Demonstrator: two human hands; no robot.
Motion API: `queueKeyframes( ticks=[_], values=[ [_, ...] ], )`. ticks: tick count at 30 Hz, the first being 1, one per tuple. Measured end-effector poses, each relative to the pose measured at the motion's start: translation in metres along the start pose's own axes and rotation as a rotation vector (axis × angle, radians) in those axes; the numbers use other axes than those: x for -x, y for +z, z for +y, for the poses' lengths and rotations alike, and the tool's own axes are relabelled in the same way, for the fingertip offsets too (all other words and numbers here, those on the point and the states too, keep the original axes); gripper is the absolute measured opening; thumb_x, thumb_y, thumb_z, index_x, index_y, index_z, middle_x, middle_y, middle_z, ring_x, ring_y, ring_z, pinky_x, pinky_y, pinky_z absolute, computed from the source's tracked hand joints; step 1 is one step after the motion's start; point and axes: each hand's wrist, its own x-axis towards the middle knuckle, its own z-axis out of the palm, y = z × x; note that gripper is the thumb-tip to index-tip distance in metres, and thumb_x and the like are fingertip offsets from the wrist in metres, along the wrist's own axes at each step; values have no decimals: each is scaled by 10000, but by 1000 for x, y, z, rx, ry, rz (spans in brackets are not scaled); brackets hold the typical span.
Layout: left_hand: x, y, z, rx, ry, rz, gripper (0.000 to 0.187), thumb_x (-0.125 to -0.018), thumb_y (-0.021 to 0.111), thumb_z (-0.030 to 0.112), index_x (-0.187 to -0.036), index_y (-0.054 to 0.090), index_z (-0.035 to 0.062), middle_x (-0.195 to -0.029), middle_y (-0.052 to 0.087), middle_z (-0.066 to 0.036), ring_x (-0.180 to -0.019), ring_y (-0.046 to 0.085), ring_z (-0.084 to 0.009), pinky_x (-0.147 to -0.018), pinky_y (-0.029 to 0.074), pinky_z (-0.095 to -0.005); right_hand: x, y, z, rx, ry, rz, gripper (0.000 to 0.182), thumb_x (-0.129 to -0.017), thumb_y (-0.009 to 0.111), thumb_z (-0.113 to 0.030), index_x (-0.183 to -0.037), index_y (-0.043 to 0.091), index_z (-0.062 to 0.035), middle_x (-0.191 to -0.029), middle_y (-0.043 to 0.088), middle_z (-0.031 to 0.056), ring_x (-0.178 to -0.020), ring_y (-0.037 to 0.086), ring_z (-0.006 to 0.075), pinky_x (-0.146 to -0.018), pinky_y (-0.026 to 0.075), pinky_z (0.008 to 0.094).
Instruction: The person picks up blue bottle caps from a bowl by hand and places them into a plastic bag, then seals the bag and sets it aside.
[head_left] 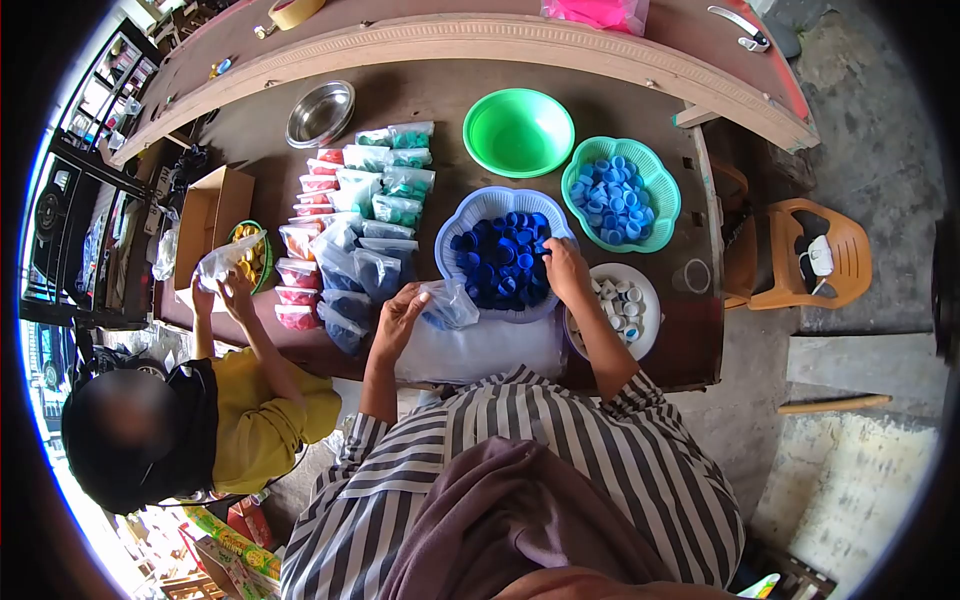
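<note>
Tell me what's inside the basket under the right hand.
The pale blue basket holds dark blue bottle caps. The right hand covers some at its right edge; deeper layers are hidden.

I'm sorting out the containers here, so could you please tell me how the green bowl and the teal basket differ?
The green bowl is smooth-walled and holds nothing visible; the teal basket has a scalloped, slotted rim and holds light blue caps. The green bowl is brighter green. Both are round and sit on the table.

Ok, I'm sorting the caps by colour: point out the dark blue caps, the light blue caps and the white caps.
Dark blue caps [500, 262], head view, middle of the heap.
Light blue caps [610, 198], head view, middle of the heap.
White caps [625, 305], head view, middle of the heap.
</note>
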Motion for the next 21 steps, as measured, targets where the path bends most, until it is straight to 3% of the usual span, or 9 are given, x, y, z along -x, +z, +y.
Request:
queueKeyframes(
  ticks=[8,10,11,13,14,15,17,19,21],
  values=[
    [-14,0,7,66,-42,12,220,-940,599,155,-1059,668,-17,-1059,628,-69,-960,567,-141,-888,411,-250,-19,19,6,122,150,-154,187,-825,670,-121,-961,569,-43,-930,613,160,-920,606,357,-772,489,441],
    [-19,0,8,-210,148,95,176,-893,641,92,-1045,686,17,-1056,634,-85,-927,573,-156,-840,438,-262,-17,13,7,-29,44,-61,208,-796,702,-102,-936,557,-53,-891,604,145,-840,610,341,-730,487,425],
    [-21,-2,8,-209,144,92,176,-893,641,92,-1045,686,17,-1056,634,-85,-927,573,-156,-840,438,-262,-17,11,7,-28,48,-63,208,-796,702,-102,-936,557,-53,-891,604,145,-840,610,341,-730,487,425],
    [-26,-4,12,-451,360,175,175,-848,667,45,-1020,698,37,-1012,641,-79,-851,573,-161,-753,463,-273,-15,11,12,-140,-56,5,256,-770,735,-105,-946,554,-63,-849,582,134,-768,596,320,-708,479,398],
    [-29,-4,15,-539,371,200,165,-833,672,31,-995,700,33,-925,638,-59,-723,558,-140,-644,463,-272,-14,10,14,-138,-52,4,256,-770,735,-105,-946,554,-63,-849,582,134,-768,596,320,-708,479,398],
    [-31,-3,21,-536,370,197,165,-833,672,31,-995,700,33,-925,638,-59,-723,558,-140,-644,463,-272,-14,10,16,-264,-28,-58,243,-792,730,-117,-954,559,-60,-859,591,111,-773,604,279,-720,481,364],
    [-33,1,31,-310,50,192,137,-846,681,63,-972,696,13,-853,634,-53,-657,578,-126,-605,463,-257,-13,12,18,-391,-3,-118,231,-813,725,-130,-962,564,-57,-869,601,89,-778,611,238,-732,484,330],
    [-37,6,27,-223,49,182,143,-855,679,75,-975,690,0,-835,630,-56,-660,594,-118,-600,464,-247,-10,4,2,-1144,349,-342,172,-876,680,-141,-970,567,-52,-909,609,39,-836,615,148,-770,481,276],
    [-38,9,27,-136,47,175,154,-864,676,88,-978,685,-14,-816,627,-59,-662,610,-110,-595,464,-238,-3,-3,-17,-1244,320,-382,95,-936,603,-128,-962,555,-50,-953,605,26,-944,621,132,-832,484,269]
  ],
)
